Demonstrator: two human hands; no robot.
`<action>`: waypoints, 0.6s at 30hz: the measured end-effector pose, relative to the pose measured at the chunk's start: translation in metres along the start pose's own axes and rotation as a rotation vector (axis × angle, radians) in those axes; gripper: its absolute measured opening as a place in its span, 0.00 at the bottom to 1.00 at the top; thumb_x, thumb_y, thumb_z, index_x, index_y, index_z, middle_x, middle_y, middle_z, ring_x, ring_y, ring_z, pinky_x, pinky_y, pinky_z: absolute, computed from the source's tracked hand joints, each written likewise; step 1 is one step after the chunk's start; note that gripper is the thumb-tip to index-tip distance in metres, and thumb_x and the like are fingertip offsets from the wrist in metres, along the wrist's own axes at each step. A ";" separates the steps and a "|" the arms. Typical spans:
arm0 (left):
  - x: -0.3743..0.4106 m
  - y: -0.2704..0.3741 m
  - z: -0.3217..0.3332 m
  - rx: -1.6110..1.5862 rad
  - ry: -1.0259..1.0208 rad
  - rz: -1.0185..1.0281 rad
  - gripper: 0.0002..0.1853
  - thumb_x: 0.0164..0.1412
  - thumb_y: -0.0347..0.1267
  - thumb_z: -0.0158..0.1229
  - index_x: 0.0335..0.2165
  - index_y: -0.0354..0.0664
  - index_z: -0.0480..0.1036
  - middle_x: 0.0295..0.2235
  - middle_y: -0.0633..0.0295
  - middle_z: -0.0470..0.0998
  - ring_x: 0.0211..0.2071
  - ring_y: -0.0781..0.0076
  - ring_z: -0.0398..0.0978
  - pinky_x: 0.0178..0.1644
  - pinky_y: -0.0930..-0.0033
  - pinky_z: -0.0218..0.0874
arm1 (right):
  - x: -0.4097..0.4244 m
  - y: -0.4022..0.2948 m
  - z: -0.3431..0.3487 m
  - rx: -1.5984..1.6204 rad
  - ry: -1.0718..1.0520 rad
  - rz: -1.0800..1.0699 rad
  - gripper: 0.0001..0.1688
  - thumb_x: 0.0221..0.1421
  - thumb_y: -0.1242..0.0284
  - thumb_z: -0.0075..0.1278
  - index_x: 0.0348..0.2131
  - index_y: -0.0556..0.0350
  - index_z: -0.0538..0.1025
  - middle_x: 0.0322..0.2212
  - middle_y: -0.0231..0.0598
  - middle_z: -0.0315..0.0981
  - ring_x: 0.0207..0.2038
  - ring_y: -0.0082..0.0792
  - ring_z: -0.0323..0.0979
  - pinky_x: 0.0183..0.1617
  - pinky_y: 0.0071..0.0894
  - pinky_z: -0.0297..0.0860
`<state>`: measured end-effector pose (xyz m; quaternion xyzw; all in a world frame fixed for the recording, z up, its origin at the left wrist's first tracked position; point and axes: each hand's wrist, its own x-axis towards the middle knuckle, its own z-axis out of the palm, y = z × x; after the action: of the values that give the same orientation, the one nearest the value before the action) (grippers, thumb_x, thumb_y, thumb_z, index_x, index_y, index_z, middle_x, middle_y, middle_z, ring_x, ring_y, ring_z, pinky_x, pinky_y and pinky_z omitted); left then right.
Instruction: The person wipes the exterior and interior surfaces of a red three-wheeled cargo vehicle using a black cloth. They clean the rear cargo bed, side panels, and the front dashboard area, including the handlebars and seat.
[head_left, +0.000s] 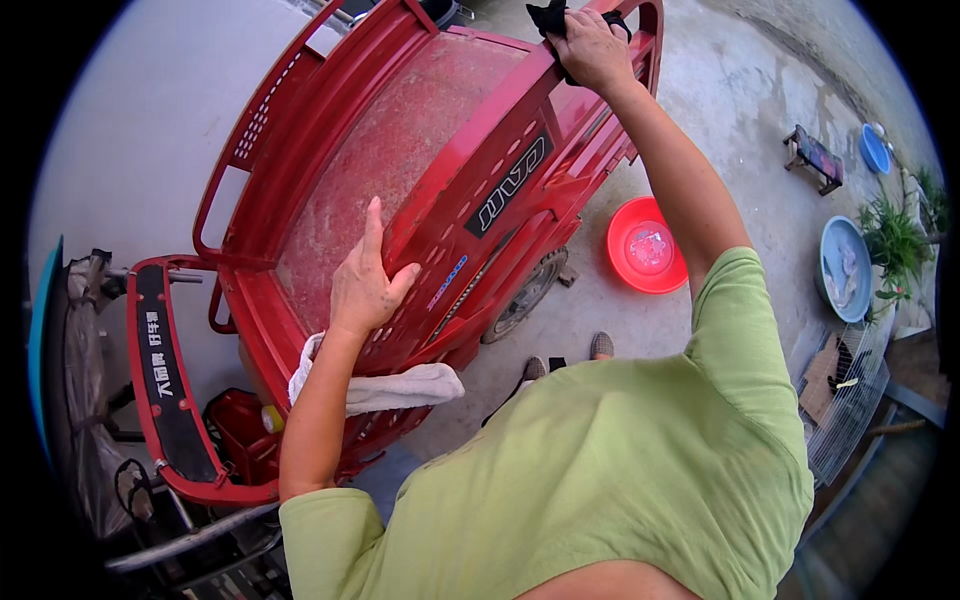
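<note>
My right hand (595, 51) presses a black cloth (550, 16) onto the top rail of a red cargo tricycle bed (480, 135), near its far end. Over the near end of the same side panel is my left hand (364, 289), holding nothing, its index finger and thumb spread. Whether its palm touches the rail cannot be told. A white towel (409, 388) hangs over the bed's near corner, partly hidden by my left forearm. The bed's floor (397, 142) looks scuffed and dusty.
A red plastic basin (637, 262) with liquid stands on the concrete beside the wheel (529, 292). Farther right are a small stool (814, 160), a blue basin (875, 148), a larger basin (846, 270), plants (892, 232) and a wire rack (855, 405). The tricycle's handlebar (191, 536) lies lower left.
</note>
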<state>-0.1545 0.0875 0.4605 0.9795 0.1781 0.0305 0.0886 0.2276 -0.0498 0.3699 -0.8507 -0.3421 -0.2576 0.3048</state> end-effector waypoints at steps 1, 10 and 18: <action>0.000 0.001 0.000 0.002 0.003 0.001 0.52 0.46 0.37 0.62 0.63 0.45 0.39 0.47 0.41 0.71 0.46 0.43 0.71 0.48 0.54 0.64 | 0.008 0.009 0.001 -0.036 -0.038 0.072 0.21 0.54 0.56 0.45 0.42 0.49 0.74 0.47 0.30 0.71 0.54 0.34 0.62 0.50 0.45 0.58; -0.001 0.004 -0.002 -0.027 -0.059 -0.039 0.51 0.47 0.37 0.61 0.63 0.45 0.40 0.48 0.39 0.70 0.46 0.41 0.70 0.49 0.53 0.63 | -0.086 -0.105 -0.017 0.481 0.203 -0.074 0.22 0.41 0.74 0.57 0.40 0.57 0.73 0.46 0.43 0.68 0.54 0.49 0.61 0.51 0.43 0.60; 0.002 0.010 -0.005 -0.014 -0.064 0.004 0.49 0.48 0.35 0.60 0.63 0.42 0.41 0.49 0.38 0.68 0.46 0.39 0.70 0.49 0.54 0.63 | -0.101 -0.104 -0.048 0.447 0.035 -0.329 0.25 0.34 0.70 0.60 0.38 0.50 0.73 0.49 0.34 0.67 0.54 0.35 0.62 0.52 0.45 0.53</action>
<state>-0.1496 0.0799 0.4672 0.9797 0.1732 0.0005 0.1010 0.0755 -0.0658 0.3729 -0.6906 -0.5188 -0.2365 0.4450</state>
